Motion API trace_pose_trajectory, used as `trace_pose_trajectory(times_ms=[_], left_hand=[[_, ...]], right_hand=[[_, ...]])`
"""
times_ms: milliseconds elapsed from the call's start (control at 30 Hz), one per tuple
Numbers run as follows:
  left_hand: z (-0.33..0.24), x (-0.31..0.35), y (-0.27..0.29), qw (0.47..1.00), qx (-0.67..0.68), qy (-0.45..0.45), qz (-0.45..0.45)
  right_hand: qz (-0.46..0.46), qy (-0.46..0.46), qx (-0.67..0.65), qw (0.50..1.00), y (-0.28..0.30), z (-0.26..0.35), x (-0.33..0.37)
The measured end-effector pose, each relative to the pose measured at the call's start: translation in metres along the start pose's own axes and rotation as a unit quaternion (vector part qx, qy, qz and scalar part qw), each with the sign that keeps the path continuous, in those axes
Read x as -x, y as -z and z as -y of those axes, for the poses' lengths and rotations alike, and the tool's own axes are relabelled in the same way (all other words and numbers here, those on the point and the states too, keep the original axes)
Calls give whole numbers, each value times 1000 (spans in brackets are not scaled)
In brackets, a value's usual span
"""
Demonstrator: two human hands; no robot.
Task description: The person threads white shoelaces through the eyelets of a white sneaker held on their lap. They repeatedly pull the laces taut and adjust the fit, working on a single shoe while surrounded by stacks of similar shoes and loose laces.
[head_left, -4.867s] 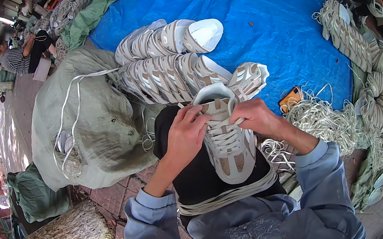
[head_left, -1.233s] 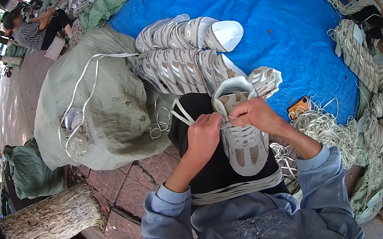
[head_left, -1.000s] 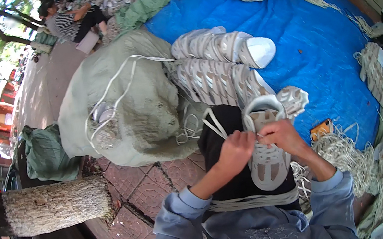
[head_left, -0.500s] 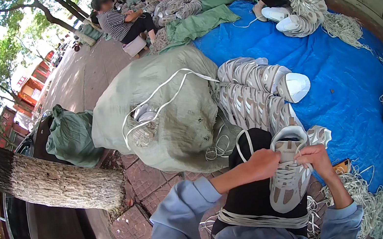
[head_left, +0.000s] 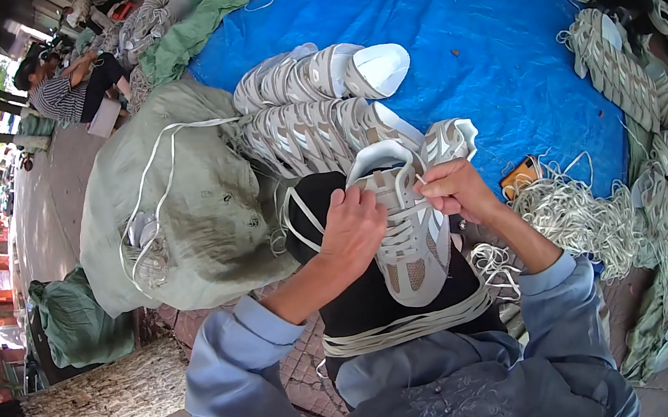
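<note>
A grey-and-beige sneaker (head_left: pixel 414 265) rests on my lap, toe toward me, with pale laces crossing its front. My left hand (head_left: pixel 354 227) is closed at the sneaker's left edge by the eyelets; its fingertips are partly hidden. Between the thumb and finger of my right hand (head_left: pixel 459 188) is a shoelace (head_left: pixel 420 184), pinched at the upper right eyelets. A loose white lace end (head_left: pixel 299 207) loops over my dark-clad leg left of the sneaker. A bundle of pale laces (head_left: pixel 412 328) lies across my lap.
Rows of nested sneakers (head_left: pixel 298 140) stand ahead on a blue tarp (head_left: pixel 491 47). A bulging pale sack (head_left: pixel 180 162) is at left, near a tree trunk (head_left: pixel 112 401). On the right are a lace heap (head_left: pixel 576 211), an orange-backed phone (head_left: pixel 519 177) and more sneakers (head_left: pixel 624 70). Other people sit nearby.
The view has swung rightward and down, so the scene sits further left. My left hand has shifted along the sneaker's edge; my right hand still pinches at the right eyelets.
</note>
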State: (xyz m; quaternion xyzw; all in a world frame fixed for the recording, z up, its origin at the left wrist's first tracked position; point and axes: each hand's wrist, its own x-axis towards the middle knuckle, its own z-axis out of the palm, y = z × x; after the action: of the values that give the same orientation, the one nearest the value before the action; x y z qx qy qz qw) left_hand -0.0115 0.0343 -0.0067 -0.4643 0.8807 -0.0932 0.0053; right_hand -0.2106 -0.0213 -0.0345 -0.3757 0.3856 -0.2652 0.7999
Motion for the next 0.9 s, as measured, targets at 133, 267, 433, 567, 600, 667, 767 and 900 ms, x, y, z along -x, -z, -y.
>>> trace_pose_trajectory(times_ms=[133,267,433,567,600,667,767,900], left_hand=[[8,-7,2,985,133,-7,-108],[4,-13,-1,920,362,98,-116],[-5,-29,-8,959,252,127,-40],[-4,-37,-11,923,337,181,42],[-3,-38,-12,910,367,185,45],[-1,-40,-15,893,406,188,59],[0,-44,-18,890,414,175,77],[5,-55,-22,906,385,118,131]], right_hand=[[-15,126,210,969,4,-8,4],[-21,310,424,851,7,-16,2],[-51,360,578,730,4,-18,-7],[-67,360,664,652,-2,-18,-8],[-61,360,688,628,-5,-19,-7],[-49,359,721,590,-4,-18,-6],[-17,362,702,613,3,-14,-8],[-2,341,553,761,16,-9,-13]])
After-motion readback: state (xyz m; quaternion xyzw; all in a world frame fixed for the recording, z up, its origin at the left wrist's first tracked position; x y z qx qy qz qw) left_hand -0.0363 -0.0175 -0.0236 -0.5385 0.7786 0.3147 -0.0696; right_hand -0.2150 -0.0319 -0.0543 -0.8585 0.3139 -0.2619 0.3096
